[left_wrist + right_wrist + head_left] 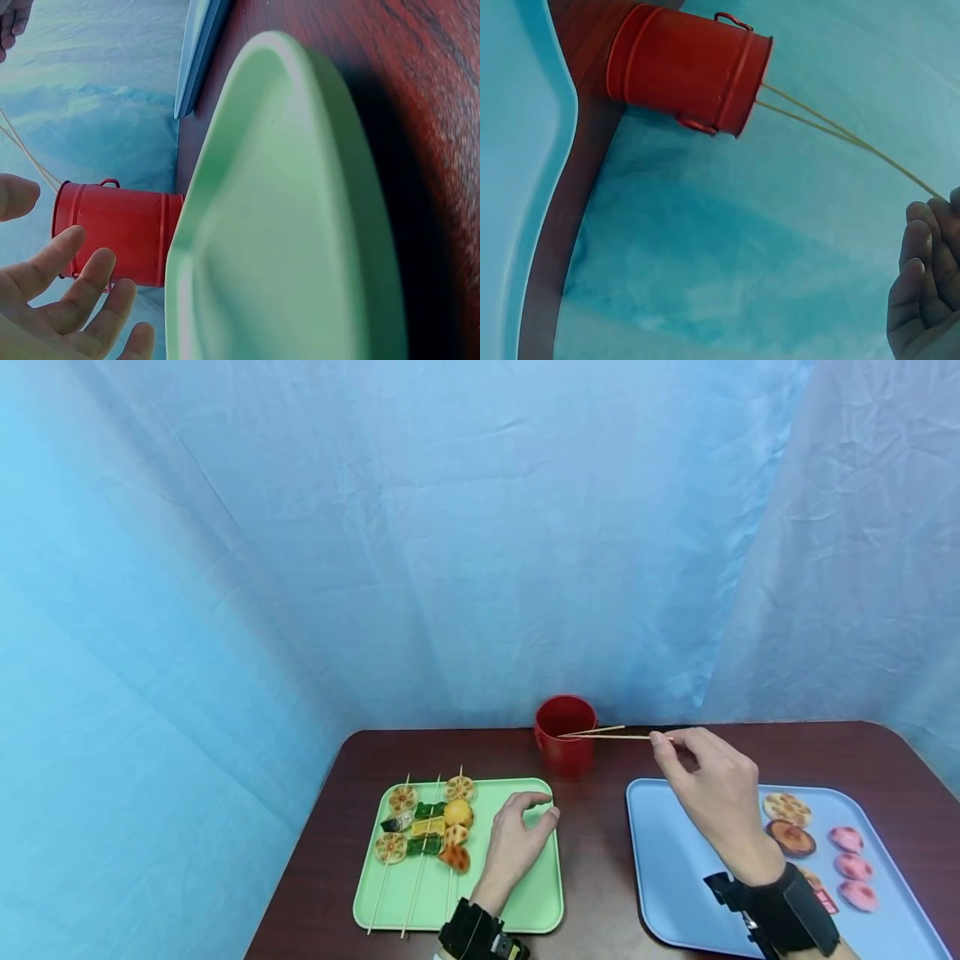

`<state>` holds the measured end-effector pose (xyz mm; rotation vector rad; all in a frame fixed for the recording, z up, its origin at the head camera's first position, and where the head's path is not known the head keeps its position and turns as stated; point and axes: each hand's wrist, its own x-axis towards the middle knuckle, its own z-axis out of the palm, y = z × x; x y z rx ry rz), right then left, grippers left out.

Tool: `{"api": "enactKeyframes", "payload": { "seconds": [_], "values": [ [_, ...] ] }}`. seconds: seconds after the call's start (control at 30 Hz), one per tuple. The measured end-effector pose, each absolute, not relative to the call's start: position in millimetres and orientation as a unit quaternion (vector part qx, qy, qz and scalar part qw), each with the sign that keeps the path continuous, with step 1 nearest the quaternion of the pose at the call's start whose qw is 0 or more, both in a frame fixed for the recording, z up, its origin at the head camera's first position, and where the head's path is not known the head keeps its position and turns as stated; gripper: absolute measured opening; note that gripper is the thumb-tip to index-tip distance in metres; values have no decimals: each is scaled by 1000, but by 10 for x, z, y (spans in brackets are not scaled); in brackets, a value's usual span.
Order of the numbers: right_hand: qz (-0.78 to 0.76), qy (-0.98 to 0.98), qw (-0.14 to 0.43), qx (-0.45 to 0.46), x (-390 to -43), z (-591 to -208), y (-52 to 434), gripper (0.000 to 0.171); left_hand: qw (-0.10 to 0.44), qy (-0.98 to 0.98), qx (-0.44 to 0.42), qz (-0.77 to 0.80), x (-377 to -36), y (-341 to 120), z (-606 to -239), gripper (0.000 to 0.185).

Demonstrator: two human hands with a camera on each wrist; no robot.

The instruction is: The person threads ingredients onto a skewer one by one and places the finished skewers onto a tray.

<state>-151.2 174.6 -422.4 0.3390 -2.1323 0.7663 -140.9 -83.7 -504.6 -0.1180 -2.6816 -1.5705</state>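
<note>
Two thin bamboo sticks (pixel 600 733) lean from red ribbed metal cup (pixel 565 735) at table's far edge; we pinch one with right hand (pixel 712 793). Left hand (pixel 516 843) rests loosely curled, holding nothing, on smooth green tray (pixel 540 902) beside three loaded skewers (pixel 427 835).

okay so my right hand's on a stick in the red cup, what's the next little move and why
Probably lift the stick clear of the red cup: the right hand pinches its end while the far end sits inside the cup. The left hand waits open over the green tray.
</note>
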Motion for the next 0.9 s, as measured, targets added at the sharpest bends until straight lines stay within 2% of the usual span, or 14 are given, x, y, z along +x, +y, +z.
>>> {"api": "enactKeyframes", "payload": {
  "seconds": [0.33, 0.47, 0.6, 0.77, 0.9],
  "values": [
    [371, -810, 445, 88, -1286, -4150, 1940, 7, 17, -861, -38, -507, -1404, -808, -5053, 30],
    [397, -807, 433, 58, -1203, -4140, 1982, 9, 11, -859, -37, -511, -1395, -808, -5046, 29],
    [451, -805, 385, -8, -1145, -4144, 1999, 11, 6, -851, -41, -523, -1387, -802, -5023, 27],
    [517, -799, 288, -106, -1120, -4162, 2010, 22, 1, -837, -45, -545, -1370, -771, -4971, 24],
    [537, -798, 239, -137, -1116, -4196, 2010, 30, 2, -823, -56, -565, -1357, -737, -4919, 23]
  ]
}}
